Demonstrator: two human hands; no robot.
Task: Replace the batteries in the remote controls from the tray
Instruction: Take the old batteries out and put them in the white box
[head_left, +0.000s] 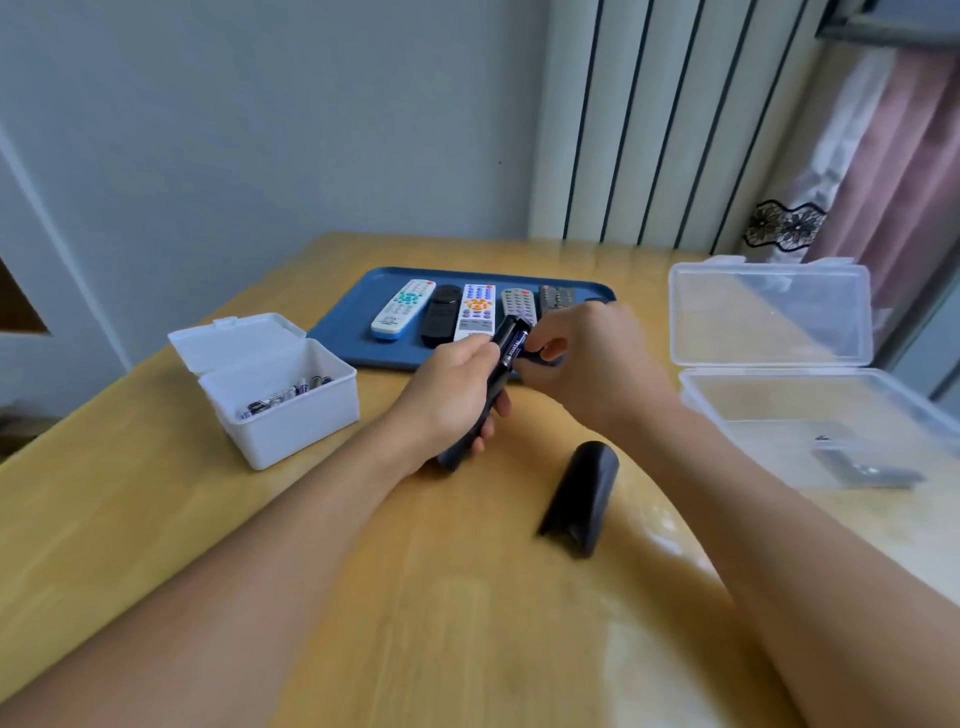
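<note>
Nearest to camera, just below-right of the grip: one curved black plastic battery cover (581, 496), lying loose on the light wooden table (363, 597), touching neither hand.

Grip: left hand (452, 397) wrapped around one slim black remote control (485, 400), fingers curled round its lower body, remote tilted with its open battery bay end up and away. One dark cylindrical battery with purple label (514, 349) sits in the bay at the remote's upper end. Right hand (587, 358) clenched in a pinch at that battery end, thumb and fingertips curled in; whether they touch the battery or the remote's edge, cannot tell.

Left of the grip: one small white plastic box with hinged lid open (280, 395), several loose batteries inside, count unclear.

Right of the grip: one clear plastic lidded container (810, 405), lid up, one small dark item inside, blurred.

Just beyond the grip: one blue rectangular plastic tray (353, 332), five remotes side by side on it – white remote with teal buttons (402, 309), black oval-topped remote (442, 314), white remote with orange and blue buttons (476, 312), grey remote (518, 306), dark grey remote (557, 300), last two partly hidden by the hands.

Far: grey wall, white ribbed radiator (675, 119), pink curtain (893, 156).
</note>
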